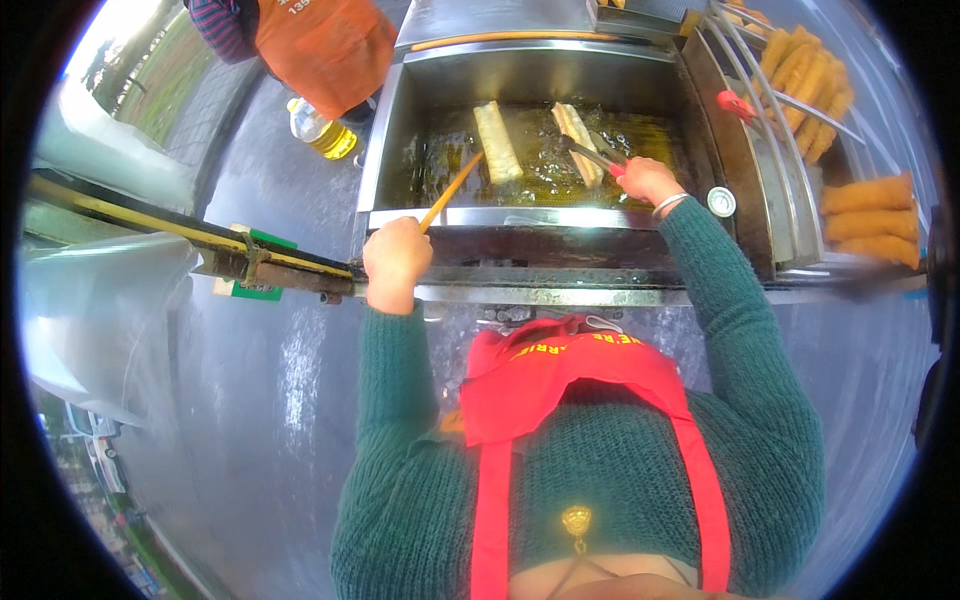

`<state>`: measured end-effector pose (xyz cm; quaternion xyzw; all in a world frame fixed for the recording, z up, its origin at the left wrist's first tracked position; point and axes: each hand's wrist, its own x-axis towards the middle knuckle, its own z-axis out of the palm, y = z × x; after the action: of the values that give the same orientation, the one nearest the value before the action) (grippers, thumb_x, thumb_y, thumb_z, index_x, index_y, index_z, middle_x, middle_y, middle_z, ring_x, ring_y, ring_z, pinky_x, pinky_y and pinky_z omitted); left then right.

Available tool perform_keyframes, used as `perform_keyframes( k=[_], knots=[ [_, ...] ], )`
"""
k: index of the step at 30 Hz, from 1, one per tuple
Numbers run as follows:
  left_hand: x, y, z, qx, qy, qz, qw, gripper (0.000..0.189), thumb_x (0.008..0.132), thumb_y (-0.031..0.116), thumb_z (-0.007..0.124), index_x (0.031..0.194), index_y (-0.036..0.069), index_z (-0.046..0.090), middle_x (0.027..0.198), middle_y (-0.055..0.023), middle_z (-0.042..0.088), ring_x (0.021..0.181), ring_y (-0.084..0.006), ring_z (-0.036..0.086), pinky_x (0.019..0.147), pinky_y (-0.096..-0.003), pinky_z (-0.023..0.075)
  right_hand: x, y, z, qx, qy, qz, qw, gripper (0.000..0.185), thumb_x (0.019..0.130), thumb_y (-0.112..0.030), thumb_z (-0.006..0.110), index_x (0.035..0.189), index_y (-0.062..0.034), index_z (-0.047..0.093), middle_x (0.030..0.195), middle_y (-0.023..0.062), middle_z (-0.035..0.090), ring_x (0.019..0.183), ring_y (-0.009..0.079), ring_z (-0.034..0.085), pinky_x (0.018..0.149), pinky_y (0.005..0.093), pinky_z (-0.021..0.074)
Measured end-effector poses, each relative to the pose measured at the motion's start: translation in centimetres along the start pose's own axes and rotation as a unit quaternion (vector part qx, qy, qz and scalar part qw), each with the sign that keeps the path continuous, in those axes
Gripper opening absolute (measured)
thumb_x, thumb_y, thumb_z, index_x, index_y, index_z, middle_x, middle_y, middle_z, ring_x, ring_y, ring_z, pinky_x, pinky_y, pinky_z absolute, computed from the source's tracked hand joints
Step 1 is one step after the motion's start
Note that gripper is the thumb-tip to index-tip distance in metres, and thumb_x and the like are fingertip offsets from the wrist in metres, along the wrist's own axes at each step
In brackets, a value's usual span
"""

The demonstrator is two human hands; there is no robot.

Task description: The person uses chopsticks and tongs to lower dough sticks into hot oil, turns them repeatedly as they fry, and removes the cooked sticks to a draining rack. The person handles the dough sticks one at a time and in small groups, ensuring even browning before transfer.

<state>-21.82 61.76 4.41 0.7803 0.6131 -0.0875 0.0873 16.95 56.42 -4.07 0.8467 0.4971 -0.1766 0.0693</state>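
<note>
A wide metal fryer [525,217] of bubbling oil lies before me. My left hand [397,255] is closed around a wooden stick [452,191], whose tip is beside a pale flat piece of dough [497,142] in the oil. My right hand [649,181] grips metal tongs with red on the handle [600,160]. Their tips are at a second pale dough piece [577,146], on the right side of the oil; whether they clamp it I cannot tell.
A round dial thermometer [721,202] is at the fryer's right edge. Beyond it, a metal rack [784,172] stands by browned fried dough sticks [806,82] and filled-looking fried pieces [870,225]. A person in an orange apron [322,52] stands at upper left near an oil bottle [322,131].
</note>
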Motion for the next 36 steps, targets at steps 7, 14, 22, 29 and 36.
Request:
perform_keyframes(
  k=[7,14,22,29,36],
  knots=[
    [-1.9,1.5,-1.3,-0.004,0.009,0.024,1.0,0.023,0.087,0.029,0.063,0.101,0.011,0.07,0.092,-0.0159,0.07,0.089,-0.0359,0.067,0.079,-0.0464,0.0524,-0.3,1.3,-1.0,0.079,-0.054,0.053,0.994,0.035,0.09,-0.033,0.056,0.092,-0.0012,0.071,0.078,0.015,0.07,0.065,0.0258,0.069,0.062,0.0383,0.0521],
    [-1.6,4.5,0.3,-0.036,0.024,0.109,0.993,0.023,0.088,0.028,0.063,0.101,0.012,0.068,0.088,-0.0168,0.069,0.085,-0.0369,0.067,0.076,-0.0488,0.0522,-0.7,1.7,-1.6,0.07,-0.052,0.052,0.995,0.037,0.09,-0.034,0.055,0.09,-0.0007,0.07,0.077,0.0133,0.07,0.061,0.0237,0.067,0.059,0.0374,0.0511],
    [0.2,5.0,2.1,-0.055,-0.007,0.106,0.993,0.022,0.087,0.028,0.063,0.103,0.014,0.069,0.092,-0.016,0.07,0.088,-0.0358,0.067,0.078,-0.0478,0.0522,-0.4,3.7,-1.0,0.077,-0.057,0.065,0.993,0.038,0.09,-0.034,0.055,0.092,0.0012,0.069,0.08,0.0137,0.07,0.063,0.0238,0.067,0.059,0.0375,0.0516],
    [-0.3,3.9,1.2,-0.033,0.002,0.1,0.994,0.022,0.088,0.027,0.061,0.102,0.012,0.07,0.093,-0.0153,0.07,0.089,-0.0346,0.067,0.078,-0.0455,0.053,-0.3,4.1,-1.0,0.081,-0.066,0.082,0.991,0.039,0.09,-0.034,0.054,0.092,0.002,0.068,0.082,0.0152,0.07,0.062,0.0256,0.067,0.059,0.038,0.0514],
    [-2.5,1.6,0.1,-0.047,0.046,0.065,0.996,0.02,0.088,0.025,0.062,0.1,0.01,0.068,0.09,-0.0165,0.07,0.086,-0.0358,0.067,0.077,-0.0464,0.0528,-3.1,0.7,-2.0,0.053,-0.024,0.026,0.998,0.041,0.089,-0.037,0.06,0.108,-0.0015,0.068,0.105,0.0198,0.069,0.101,0.0344,0.066,0.087,0.0432,0.0514]
  ],
)
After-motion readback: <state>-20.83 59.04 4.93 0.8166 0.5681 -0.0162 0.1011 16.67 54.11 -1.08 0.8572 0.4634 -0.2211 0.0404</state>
